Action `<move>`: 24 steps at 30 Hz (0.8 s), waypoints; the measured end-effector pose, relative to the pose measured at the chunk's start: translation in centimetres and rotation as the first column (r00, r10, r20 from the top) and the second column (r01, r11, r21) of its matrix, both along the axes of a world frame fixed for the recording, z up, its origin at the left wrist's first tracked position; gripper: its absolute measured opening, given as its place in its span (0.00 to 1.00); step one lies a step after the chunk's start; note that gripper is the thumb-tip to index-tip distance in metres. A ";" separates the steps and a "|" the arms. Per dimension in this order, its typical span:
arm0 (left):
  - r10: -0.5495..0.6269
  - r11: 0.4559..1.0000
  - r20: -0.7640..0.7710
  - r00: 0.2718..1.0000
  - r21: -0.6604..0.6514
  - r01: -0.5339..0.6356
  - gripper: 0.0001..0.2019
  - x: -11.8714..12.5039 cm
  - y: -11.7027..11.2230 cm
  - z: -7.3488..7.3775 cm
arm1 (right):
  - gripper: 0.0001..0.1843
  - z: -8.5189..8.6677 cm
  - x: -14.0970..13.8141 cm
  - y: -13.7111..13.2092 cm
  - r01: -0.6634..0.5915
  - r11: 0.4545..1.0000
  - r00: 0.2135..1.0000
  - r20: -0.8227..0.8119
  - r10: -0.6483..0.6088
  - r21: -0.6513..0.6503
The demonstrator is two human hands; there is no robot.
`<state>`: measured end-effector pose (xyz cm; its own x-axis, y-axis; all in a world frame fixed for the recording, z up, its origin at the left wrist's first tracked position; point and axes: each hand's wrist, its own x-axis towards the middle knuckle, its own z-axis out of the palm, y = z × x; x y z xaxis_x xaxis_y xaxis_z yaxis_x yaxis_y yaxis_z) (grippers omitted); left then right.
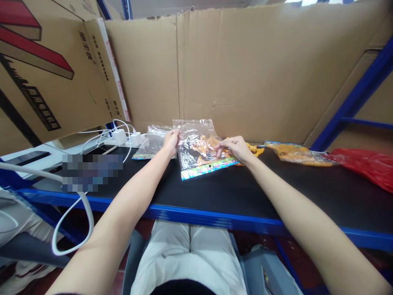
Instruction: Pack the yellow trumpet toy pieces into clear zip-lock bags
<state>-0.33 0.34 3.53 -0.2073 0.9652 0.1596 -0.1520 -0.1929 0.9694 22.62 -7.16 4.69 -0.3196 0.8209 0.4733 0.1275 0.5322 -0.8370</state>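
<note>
The person's left hand pinches the left edge of a clear bag; the right hand is at its right side, by orange pieces seemingly inside. Farther right lie an orange-filled bag and red plastic.

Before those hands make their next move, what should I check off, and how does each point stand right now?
1. Left hand gripping the clear plastic bag: ok, pinching its edge.
2. Right hand at the bag's opposite side: ok.
3. All orange pieces within the bag's outline: not ok; some show past the right hand.
4. Bag's mouth open: cannot tell; glare on the film hides it.
5. White cable clear of the left forearm: cannot tell; they meet in this view.
6. Red plastic bag apart from the hands: ok, far to the right.
</note>
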 end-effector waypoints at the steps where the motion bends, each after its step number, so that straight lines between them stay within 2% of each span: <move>1: 0.027 1.000 0.003 1.000 0.007 -0.027 0.09 -0.2 0.1 0.0 | 0.13 0.1 0.0 -0.1 0.005 1.000 1.000 0.000 -0.005 -0.001; 4: 0.099 0.994 -0.004 0.995 0.041 -0.099 0.11 -0.5 0.3 0.1 | 0.13 0.1 -0.1 -0.1 0.037 0.999 0.999 0.005 -0.037 -0.002; 7: 0.163 0.985 -0.085 0.983 0.076 -0.157 0.10 -0.5 0.7 0.1 | 0.12 -0.1 0.0 0.2 0.069 0.998 0.998 0.007 -0.069 0.002; 9: 0.245 0.959 -0.192 0.950 0.193 -0.208 0.06 -0.4 0.7 0.0 | 0.12 -0.2 0.1 0.5 0.142 0.989 0.990 -0.010 -0.141 0.037; 11: 0.356 0.883 -0.323 0.877 0.424 -0.202 0.09 -0.1 0.4 -0.1 | 0.12 -0.3 0.2 0.8 0.242 0.965 0.970 -0.059 -0.237 0.100; 12: 0.409 0.822 -0.390 0.825 0.550 -0.147 0.15 0.3 -0.1 -0.2 | 0.12 -0.4 0.3 1.0 0.286 0.949 0.957 -0.094 -0.275 0.131; 14: 0.448 0.715 -0.549 0.706 0.694 0.086 0.24 1.3 -1.5 -0.2 | 0.12 -0.4 0.3 1.3 0.353 0.918 0.932 -0.161 -0.326 0.180; 16: 0.458 0.630 -0.700 0.548 0.691 0.356 0.30 2.8 -3.4 -0.4 | 0.12 -0.4 0.3 1.3 0.394 0.894 0.912 -0.212 -0.351 0.212; 18: 0.498 0.562 -0.778 0.383 0.626 0.542 0.31 4.3 -5.0 -0.6 | 0.12 -0.2 0.2 1.1 0.408 0.882 0.901 -0.257 -0.349 0.236; 20: 0.558 0.532 -0.783 0.277 0.593 0.605 0.31 5.3 -5.9 -0.9 | 0.12 0.0 0.1 0.7 0.401 0.877 0.900 -0.293 -0.323 0.266; 24: 0.644 0.547 -0.746 0.173 0.606 0.578 0.33 5.3 -5.7 -0.8 | 0.16 0.4 0.3 0.1 0.371 0.850 0.924 -0.240 -0.298 0.374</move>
<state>4.98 -5.36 2.69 0.6492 0.3086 0.6952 0.6353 -0.7227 -0.2724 22.87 -7.03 5.06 0.0534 0.5870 0.8078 0.2375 0.7783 -0.5812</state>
